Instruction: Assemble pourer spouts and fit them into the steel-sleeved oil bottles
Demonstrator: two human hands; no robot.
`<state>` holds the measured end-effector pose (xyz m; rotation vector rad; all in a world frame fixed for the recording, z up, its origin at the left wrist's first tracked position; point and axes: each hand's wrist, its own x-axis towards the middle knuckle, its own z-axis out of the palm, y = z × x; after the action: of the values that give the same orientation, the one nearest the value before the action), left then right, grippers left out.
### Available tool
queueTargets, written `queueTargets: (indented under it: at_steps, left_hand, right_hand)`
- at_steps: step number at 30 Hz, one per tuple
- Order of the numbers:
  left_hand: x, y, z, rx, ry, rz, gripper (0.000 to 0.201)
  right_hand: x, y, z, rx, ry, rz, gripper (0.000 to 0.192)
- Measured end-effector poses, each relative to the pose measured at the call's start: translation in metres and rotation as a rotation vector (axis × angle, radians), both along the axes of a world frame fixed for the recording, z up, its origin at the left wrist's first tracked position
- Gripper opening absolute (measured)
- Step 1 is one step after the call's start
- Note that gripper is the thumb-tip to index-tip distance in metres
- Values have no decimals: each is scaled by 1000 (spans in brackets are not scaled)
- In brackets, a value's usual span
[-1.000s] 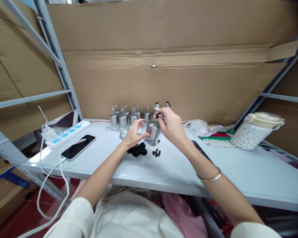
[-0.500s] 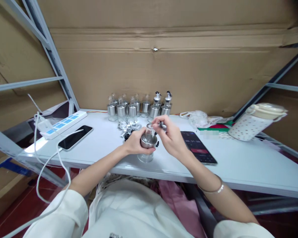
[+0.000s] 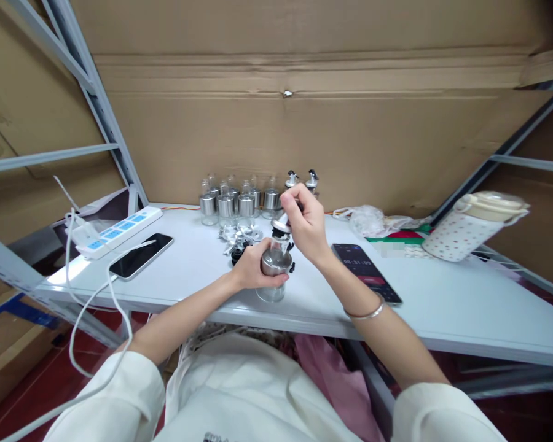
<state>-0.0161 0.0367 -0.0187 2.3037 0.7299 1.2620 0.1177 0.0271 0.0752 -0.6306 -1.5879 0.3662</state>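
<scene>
- Left hand [image 3: 253, 270] wraps its fingers [image 3: 276, 280] around the steel collar of a glass oil bottle [image 3: 273, 273], held upright just above the near edge of the counter [image 3: 442, 307].
- Right hand [image 3: 306, 224] sits right over the bottle's neck, fingers pressed together, pinching a small pourer cap [image 3: 282, 226] onto the mouth.
- Beyond the fingers, loose black stoppers [image 3: 238, 253] and metal parts lie on the counter, then a row of matching bottles [image 3: 239, 199] against the cardboard.
- Right of the fingers, a phone showing a timer [image 3: 366, 273]; left of them, a dark phone [image 3: 141, 255] on a cable by a power strip [image 3: 115, 232].
- Far right, a spotted jug [image 3: 474, 233].
</scene>
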Motion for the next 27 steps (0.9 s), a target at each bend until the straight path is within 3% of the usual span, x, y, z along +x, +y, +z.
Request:
queueTargets:
  at_steps: [8,14,27]
  left_hand:
    - [-1,0,-1,-5,16,-4,46]
    - [0,0,-1,-11,3,-10,46]
    - [0,1,-6,-2,-11,-35,47]
  right_hand:
    - [4,4,8,146,-91,-132,47]
    - [0,2,12,284,-119,-166,40]
    - [-1,1,15,320,-230,-176,34]
